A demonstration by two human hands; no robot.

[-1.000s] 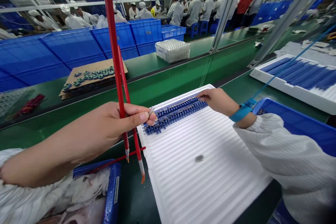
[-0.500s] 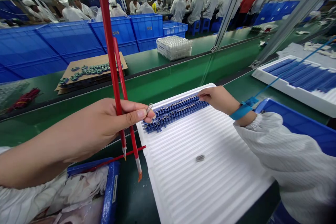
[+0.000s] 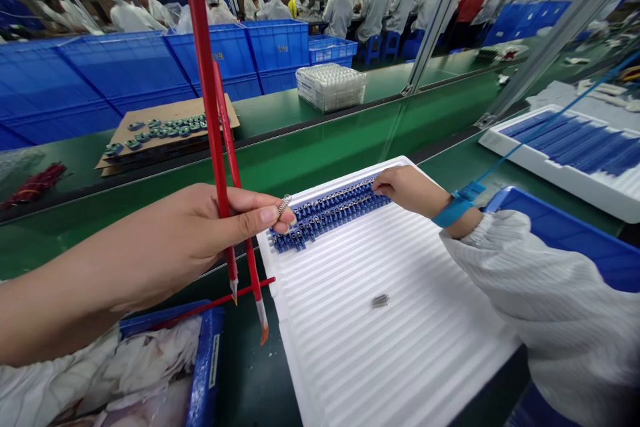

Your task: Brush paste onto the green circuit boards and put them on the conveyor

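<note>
left hand (image 3: 165, 243) grips red rods (image 3: 207, 93) and a steel coil (image 3: 285, 204), right hand (image 3: 410, 190) curled, resting on blue parts (image 3: 330, 215) on ribbed foam (image 3: 380, 360)

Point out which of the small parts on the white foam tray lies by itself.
The small dark part on the lower middle of the white ribbed foam tray. It lies apart, while the others sit packed in blue rows beneath the right hand.

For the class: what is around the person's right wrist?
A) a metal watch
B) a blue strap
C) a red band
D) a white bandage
B. A blue wrist strap circles the wrist of the right hand, just past the end of the white sleeve.
</note>
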